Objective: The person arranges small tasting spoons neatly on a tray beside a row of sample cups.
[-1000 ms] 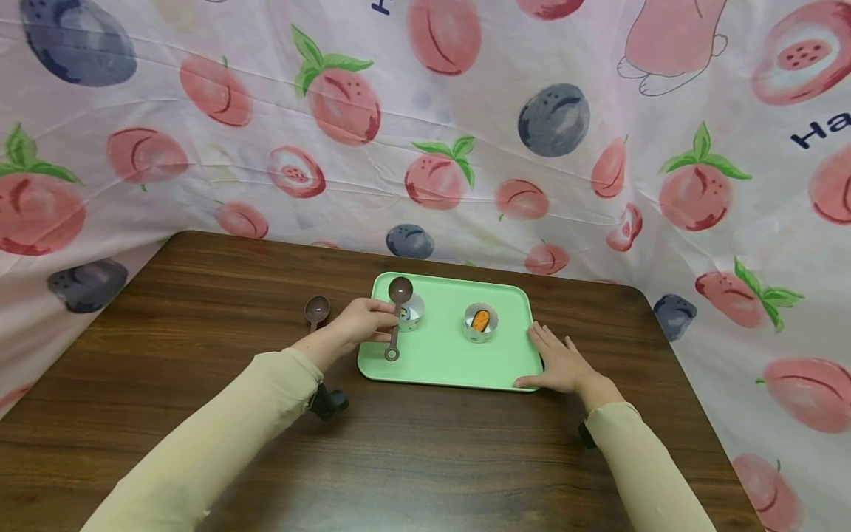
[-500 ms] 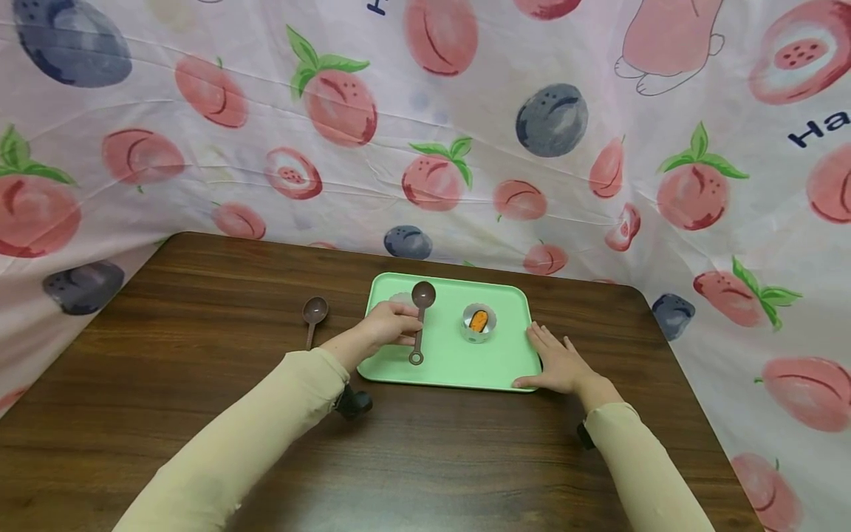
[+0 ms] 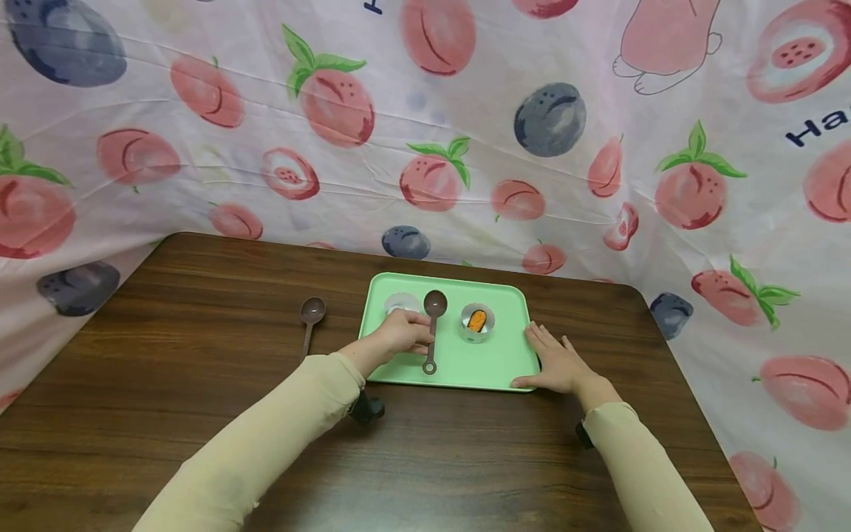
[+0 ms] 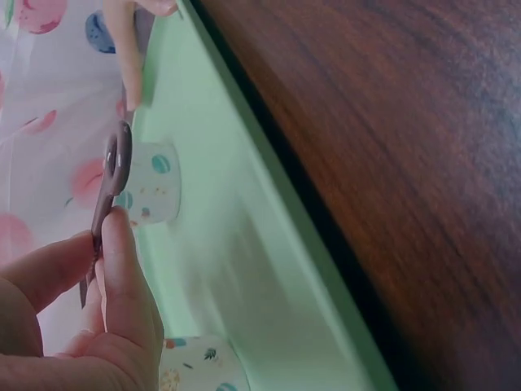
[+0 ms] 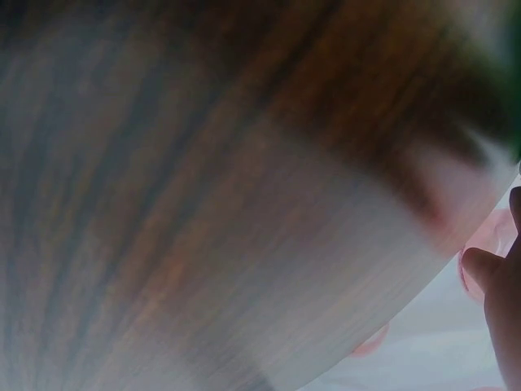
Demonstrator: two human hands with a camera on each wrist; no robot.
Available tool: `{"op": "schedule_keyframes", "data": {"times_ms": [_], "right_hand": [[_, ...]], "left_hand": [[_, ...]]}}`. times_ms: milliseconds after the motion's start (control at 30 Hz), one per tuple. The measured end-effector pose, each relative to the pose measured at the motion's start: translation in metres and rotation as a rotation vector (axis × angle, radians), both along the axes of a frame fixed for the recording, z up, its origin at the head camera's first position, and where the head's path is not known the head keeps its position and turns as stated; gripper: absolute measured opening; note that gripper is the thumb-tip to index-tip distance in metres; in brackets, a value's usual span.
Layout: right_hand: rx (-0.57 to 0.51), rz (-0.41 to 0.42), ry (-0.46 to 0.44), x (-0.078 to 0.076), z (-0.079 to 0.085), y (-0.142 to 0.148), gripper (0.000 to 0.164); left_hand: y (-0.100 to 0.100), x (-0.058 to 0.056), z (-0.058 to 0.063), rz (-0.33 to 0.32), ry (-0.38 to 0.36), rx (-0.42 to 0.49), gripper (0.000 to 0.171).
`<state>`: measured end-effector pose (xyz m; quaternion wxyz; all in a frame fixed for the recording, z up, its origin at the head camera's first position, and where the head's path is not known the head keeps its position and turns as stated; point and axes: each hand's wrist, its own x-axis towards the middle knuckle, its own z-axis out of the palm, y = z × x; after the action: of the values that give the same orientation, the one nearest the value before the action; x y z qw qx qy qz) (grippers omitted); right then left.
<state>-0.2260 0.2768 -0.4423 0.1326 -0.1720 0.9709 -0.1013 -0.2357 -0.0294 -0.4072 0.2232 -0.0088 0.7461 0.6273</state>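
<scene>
My left hand (image 3: 402, 336) pinches a brown measuring spoon (image 3: 435, 304) by its handle, between thumb and fingers in the left wrist view. The spoon is over the middle of the green tray (image 3: 492, 369), its bowl pointing to the far side. Left of it, a white paper cup (image 3: 402, 301) is partly covered by my hand. Just right of the spoon stands a second patterned cup (image 3: 475, 335) with an orange, dark-edged piece (image 3: 477, 321) inside. My right hand (image 3: 560, 365) rests with spread fingers at the tray's right edge.
Another brown spoon (image 3: 312, 310) lies on the dark wooden table (image 3: 219, 318), left of the tray. Behind the table hangs a fruit-printed cloth (image 3: 366, 177), which also runs along its right side.
My left hand has carried the spoon rightward across the tray, from over the left cup to beside the right cup. The right hand stays at the tray's edge.
</scene>
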Motion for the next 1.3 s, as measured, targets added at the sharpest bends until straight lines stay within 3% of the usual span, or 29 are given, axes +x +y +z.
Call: {"op": "schedule_keyframes", "data": {"times_ms": [100,133,233,333,367,500,867,1300], "right_hand": [[-0.004,0.005,0.005,0.0,0.0,0.0,0.112],[-0.003,0.004,0.005,0.0,-0.001,0.0,0.113],[-0.004,0.003,0.0,-0.001,-0.002,0.0,0.113],[0.002,-0.002,-0.007,-0.001,-0.002,0.0,0.113],[0.0,0.0,-0.008,-0.001,-0.002,0.001,0.113],[0.0,0.001,-0.007,-0.001,-0.002,0.0,0.112],[0.009,-0.002,-0.02,0.0,0.0,0.0,0.112],[0.001,-0.007,-0.013,0.001,0.001,0.0,0.112]], "left_hand": [[0.003,-0.005,-0.014,-0.003,0.021,0.001,0.035],[0.002,-0.013,-0.03,-0.017,0.046,0.039,0.033],[0.004,-0.02,-0.045,-0.018,0.056,0.046,0.031],[0.008,-0.018,-0.043,0.005,0.051,0.018,0.03],[0.011,-0.01,-0.03,0.027,0.03,-0.024,0.032],[0.013,0.001,-0.015,0.042,0.033,-0.046,0.032],[0.016,0.006,-0.022,0.077,0.056,-0.122,0.03],[0.017,0.006,-0.025,0.09,0.054,-0.124,0.028]]}}
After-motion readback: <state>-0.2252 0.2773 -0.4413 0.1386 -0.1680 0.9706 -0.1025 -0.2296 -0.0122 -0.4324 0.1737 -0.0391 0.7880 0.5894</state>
